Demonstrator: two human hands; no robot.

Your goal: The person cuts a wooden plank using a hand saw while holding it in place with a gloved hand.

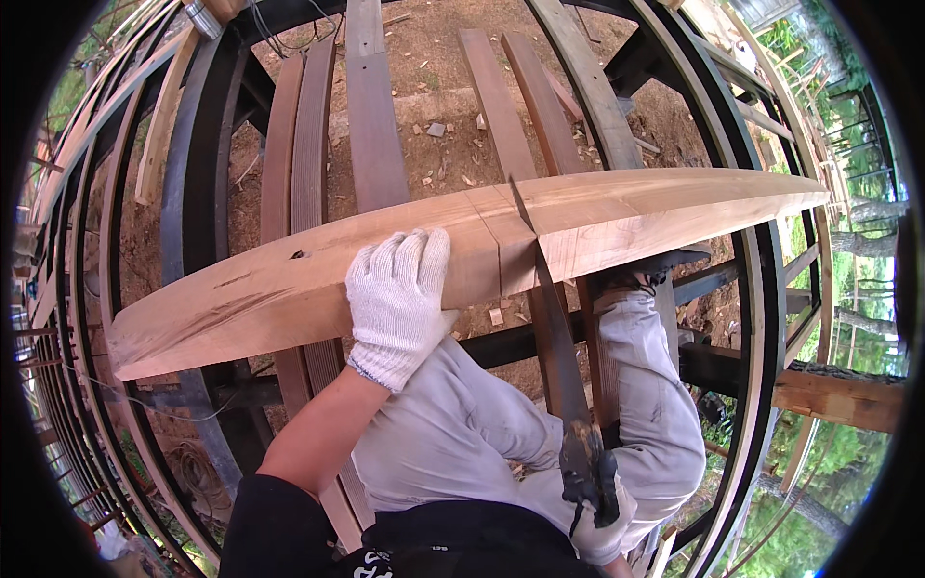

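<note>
1. The timber (487,241) spans the black frame (198,207), its ends reaching past the left and right rails. If it bears unevenly, it may sag where the saw (570,385) crosses it and pinch the blade.
2. The left hand (400,299) lies on top, fingers side by side, thumb apart: pressing, not clamping, so strong strokes could slide or rock the timber.
3. Should the blade jump leftward, it might reach that glove.
4. The right hand (602,530) has its fingers curled round the handle, partly hidden; a twisted wrist could make the saw wander.
5. A dark shoe (674,259) sits near the timber's right part; a piece breaking loose could strike it.
</note>
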